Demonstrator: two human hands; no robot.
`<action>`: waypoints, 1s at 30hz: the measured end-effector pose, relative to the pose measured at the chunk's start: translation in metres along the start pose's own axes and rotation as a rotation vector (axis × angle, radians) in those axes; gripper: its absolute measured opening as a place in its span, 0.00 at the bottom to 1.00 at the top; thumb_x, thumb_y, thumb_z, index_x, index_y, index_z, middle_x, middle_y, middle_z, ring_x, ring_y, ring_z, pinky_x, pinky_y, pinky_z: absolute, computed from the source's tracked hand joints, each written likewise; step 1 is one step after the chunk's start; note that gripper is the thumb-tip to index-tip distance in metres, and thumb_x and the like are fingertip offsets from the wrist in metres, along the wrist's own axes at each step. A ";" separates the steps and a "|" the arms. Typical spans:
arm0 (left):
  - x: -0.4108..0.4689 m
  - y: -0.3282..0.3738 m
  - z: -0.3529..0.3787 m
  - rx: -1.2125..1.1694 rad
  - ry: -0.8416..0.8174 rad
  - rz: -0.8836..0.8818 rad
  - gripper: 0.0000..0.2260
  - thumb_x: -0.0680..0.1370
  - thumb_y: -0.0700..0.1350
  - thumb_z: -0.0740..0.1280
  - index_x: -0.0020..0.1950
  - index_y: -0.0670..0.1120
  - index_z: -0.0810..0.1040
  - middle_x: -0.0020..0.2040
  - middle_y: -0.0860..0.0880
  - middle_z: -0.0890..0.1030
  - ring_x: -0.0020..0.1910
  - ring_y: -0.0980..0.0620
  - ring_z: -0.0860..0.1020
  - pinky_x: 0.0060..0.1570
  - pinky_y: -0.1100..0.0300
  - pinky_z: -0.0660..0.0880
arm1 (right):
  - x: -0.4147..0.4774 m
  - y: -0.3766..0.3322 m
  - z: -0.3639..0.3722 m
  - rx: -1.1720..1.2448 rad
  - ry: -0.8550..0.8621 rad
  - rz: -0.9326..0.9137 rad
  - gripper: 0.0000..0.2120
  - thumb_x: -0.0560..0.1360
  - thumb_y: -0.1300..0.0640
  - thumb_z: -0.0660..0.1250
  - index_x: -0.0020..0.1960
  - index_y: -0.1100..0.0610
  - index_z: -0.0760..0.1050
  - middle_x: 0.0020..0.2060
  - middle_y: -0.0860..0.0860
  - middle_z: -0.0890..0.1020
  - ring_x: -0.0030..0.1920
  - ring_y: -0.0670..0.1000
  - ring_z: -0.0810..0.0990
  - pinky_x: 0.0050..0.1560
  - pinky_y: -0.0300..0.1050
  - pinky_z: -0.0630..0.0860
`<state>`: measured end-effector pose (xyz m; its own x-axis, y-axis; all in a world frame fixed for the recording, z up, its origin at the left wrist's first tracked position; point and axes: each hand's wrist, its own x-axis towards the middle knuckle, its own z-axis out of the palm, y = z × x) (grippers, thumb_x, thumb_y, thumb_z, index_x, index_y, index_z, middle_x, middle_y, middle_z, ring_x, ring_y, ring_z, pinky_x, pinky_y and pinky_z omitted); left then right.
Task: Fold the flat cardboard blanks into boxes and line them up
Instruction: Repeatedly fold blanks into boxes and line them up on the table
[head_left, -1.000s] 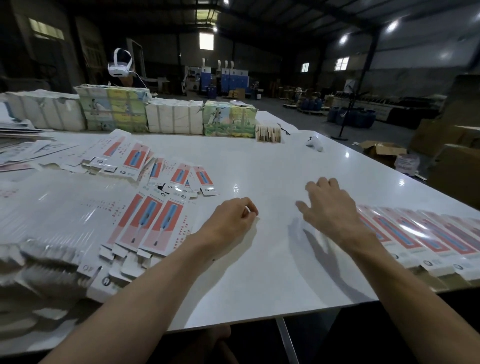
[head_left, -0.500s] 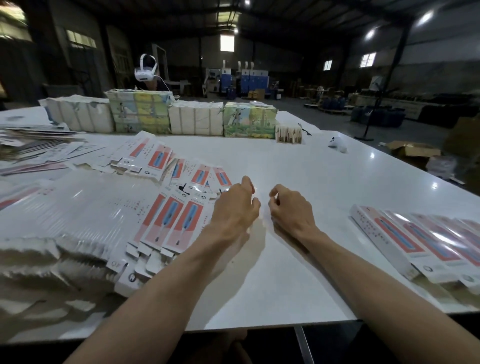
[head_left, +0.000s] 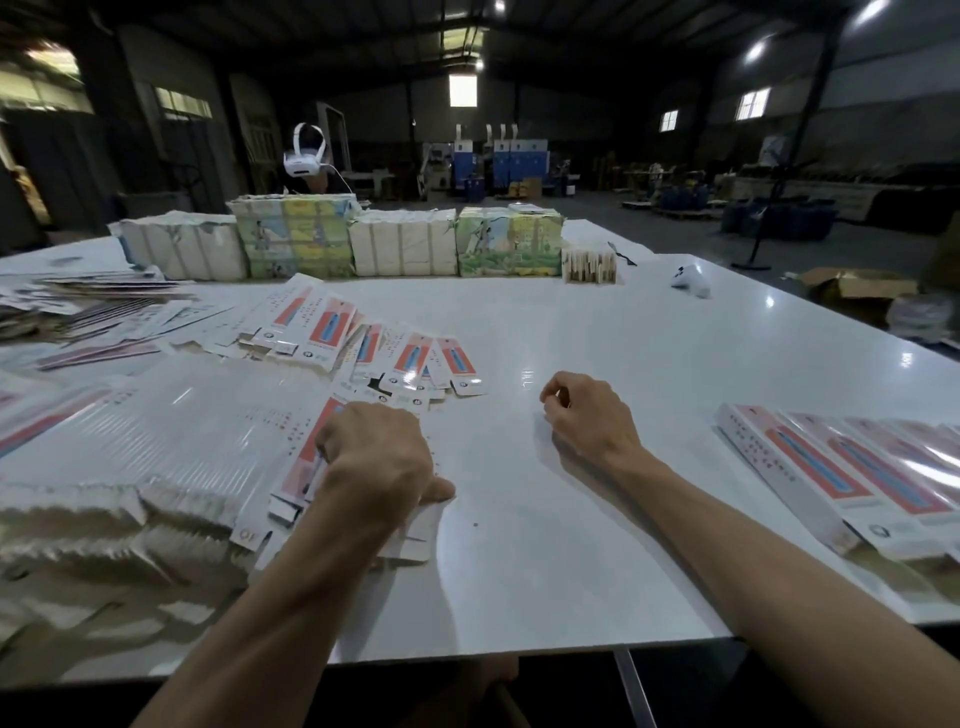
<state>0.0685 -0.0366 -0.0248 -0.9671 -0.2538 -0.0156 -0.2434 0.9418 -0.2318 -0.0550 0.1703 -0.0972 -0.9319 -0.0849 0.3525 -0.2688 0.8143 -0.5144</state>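
Observation:
Flat white blanks with red and blue print lie fanned across the left half of the white table (head_left: 597, 332), one loose fan (head_left: 410, 358) at mid-table and a thick stack (head_left: 156, 441) nearer me. My left hand (head_left: 379, 457) lies on the stack's right edge, fingers curled over the top flat blank (head_left: 415, 540) and thumb at its side. My right hand (head_left: 587, 421) rests on bare tabletop, fingers curled in, holding nothing. Several folded boxes (head_left: 831, 478) lie side by side at the right edge.
Wrapped bundles (head_left: 400, 249) form a row along the far side, with a small wood-coloured stack (head_left: 589, 267) and a white object (head_left: 691, 280) to their right. A person wearing a white headset (head_left: 306, 158) stands behind them. An open carton (head_left: 857, 286) sits on the floor.
My left hand has moved left and toward me, onto the stack of blanks, and closed over the top one. My right hand has drawn away to the right.

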 end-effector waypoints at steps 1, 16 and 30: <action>0.001 -0.002 0.001 -0.006 -0.003 0.012 0.34 0.71 0.74 0.71 0.60 0.46 0.74 0.49 0.49 0.78 0.50 0.49 0.78 0.52 0.57 0.77 | 0.000 0.000 -0.001 0.012 0.000 0.001 0.10 0.80 0.59 0.61 0.52 0.53 0.81 0.44 0.48 0.83 0.46 0.54 0.81 0.48 0.50 0.77; 0.054 -0.021 -0.016 -0.546 -0.246 0.423 0.10 0.79 0.50 0.76 0.57 0.51 0.81 0.52 0.52 0.85 0.50 0.54 0.84 0.50 0.60 0.80 | -0.008 -0.014 -0.013 0.082 0.402 -0.611 0.14 0.85 0.54 0.63 0.66 0.59 0.77 0.56 0.52 0.80 0.54 0.48 0.75 0.51 0.39 0.75; 0.084 0.025 -0.016 -1.258 0.377 0.198 0.42 0.74 0.57 0.80 0.79 0.48 0.59 0.48 0.49 0.83 0.44 0.54 0.82 0.36 0.64 0.81 | 0.001 -0.009 -0.014 0.498 0.133 -0.099 0.17 0.85 0.49 0.65 0.42 0.55 0.83 0.35 0.47 0.85 0.34 0.47 0.84 0.34 0.39 0.76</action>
<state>-0.0196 -0.0312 -0.0164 -0.9051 -0.2056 0.3721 0.1991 0.5683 0.7984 -0.0496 0.1708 -0.0810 -0.8659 -0.0474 0.4980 -0.4674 0.4316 -0.7715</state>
